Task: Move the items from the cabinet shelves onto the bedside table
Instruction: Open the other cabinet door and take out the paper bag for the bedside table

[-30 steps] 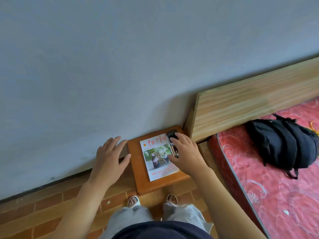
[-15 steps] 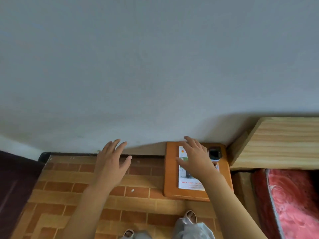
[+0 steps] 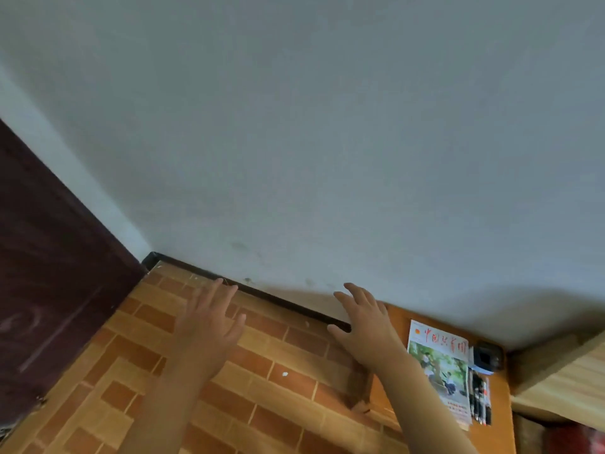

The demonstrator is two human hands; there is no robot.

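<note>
I saw left hand (image 3: 209, 326) and right hand (image 3: 366, 326) spread flat, empty; right seemingly above bedside table (image 3: 397, 319) edge.

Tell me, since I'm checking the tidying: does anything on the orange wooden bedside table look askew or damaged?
Nothing stands out. The illustrated magazine lies flat on the orange wooden bedside table, with black pens alongside and a small dark device.

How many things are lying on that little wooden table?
3, maybe more: a magazine in the middle, a small dark gadget at its far right corner, and dark pens along its right edge, their number unclear.
</note>
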